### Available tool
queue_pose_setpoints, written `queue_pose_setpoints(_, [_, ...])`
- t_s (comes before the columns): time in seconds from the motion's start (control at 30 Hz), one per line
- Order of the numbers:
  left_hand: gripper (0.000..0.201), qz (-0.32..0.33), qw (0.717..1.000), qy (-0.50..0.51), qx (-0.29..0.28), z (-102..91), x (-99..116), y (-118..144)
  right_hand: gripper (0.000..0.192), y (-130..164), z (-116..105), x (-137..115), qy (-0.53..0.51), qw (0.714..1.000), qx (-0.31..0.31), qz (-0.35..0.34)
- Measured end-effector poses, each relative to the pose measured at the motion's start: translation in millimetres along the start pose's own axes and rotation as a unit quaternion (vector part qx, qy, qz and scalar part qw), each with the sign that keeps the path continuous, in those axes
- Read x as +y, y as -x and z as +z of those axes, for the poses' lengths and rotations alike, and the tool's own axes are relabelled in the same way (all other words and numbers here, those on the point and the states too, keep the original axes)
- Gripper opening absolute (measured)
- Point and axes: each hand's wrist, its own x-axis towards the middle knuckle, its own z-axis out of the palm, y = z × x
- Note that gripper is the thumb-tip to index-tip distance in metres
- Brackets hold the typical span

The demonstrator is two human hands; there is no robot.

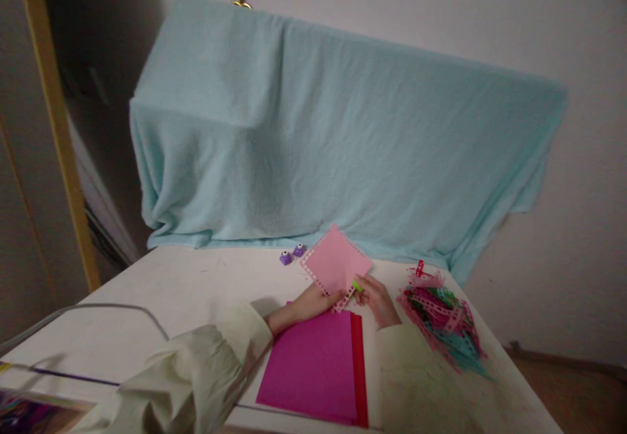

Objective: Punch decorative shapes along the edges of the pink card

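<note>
My left hand (313,301) grips the lower left edge of a light pink paper sheet (336,263) with punched holes along its border. My right hand (377,297) holds a small green tool (357,285) against the sheet's lower right edge. The sheet is tilted like a diamond above the white table (186,290). Under both hands lies a stack of magenta paper (313,368) over a red sheet (360,372). Both arms wear cream sleeves.
Two small purple punches (292,254) sit on the table behind the pink sheet. A pile of pink, green and teal paper strips (443,319) lies at the right. A light blue blanket (313,133) drapes a large shape at the back. A wooden frame (56,127) stands left.
</note>
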Motion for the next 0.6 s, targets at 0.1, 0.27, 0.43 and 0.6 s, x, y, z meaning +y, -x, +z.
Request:
queue_pose_setpoints(0.1, [0.041,-0.001,1.000,0.002,0.001,0.1,0.3,0.2,0.035,0.1,-0.9,1.2,0.006,1.000,-0.009,-0.007])
queue_pose_setpoints(0.27, [0.041,-0.001,1.000,-0.003,-0.004,-0.1,5.6,0.4,0.035,1.9,0.4,-1.5,-0.003,1.000,-0.009,0.001])
queue_pose_setpoints(0.43, [0.039,-0.010,1.000,-0.008,-0.001,-0.1,5.4,0.5,0.036,2.4,1.4,-2.9,-0.013,1.000,-0.001,0.008])
queue_pose_setpoints(0.6, [0.039,-0.005,1.000,0.002,-0.002,0.5,1.2,0.4,0.035,2.1,1.7,-3.0,-0.018,1.000,-0.002,0.010])
